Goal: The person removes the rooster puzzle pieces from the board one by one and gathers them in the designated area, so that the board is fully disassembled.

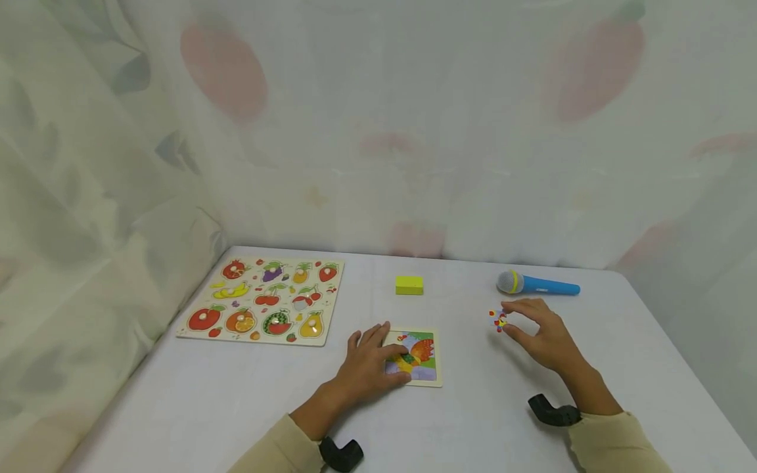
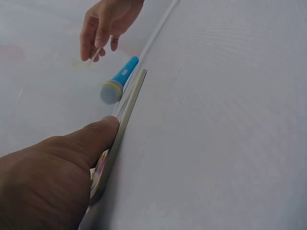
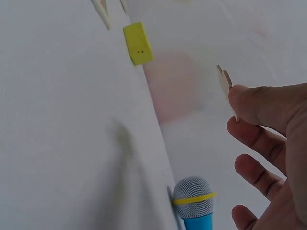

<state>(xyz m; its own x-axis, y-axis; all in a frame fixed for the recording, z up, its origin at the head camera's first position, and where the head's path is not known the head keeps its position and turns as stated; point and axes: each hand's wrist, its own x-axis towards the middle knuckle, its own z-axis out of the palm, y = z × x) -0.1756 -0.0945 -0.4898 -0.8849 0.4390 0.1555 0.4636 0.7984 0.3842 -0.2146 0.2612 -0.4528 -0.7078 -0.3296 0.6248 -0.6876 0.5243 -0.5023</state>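
Observation:
My right hand pinches a small, thin wooden puzzle piece between thumb and forefinger, its other fingers spread. In the head view that piece shows red, yellow and blue print, and it is held up over the table, its shadow falling below. A small framed picture puzzle with an orange, green and purple picture lies on the table. Across its left part rests my left hand, fingers spread, covering some of the picture. In the left wrist view the left thumb lies on the puzzle's edge.
Behind the small puzzle sits a yellow block. A blue toy microphone with a grey head lies at the back right. At the left is a large fruit peg puzzle board. Printed curtains stand along the table's back and sides.

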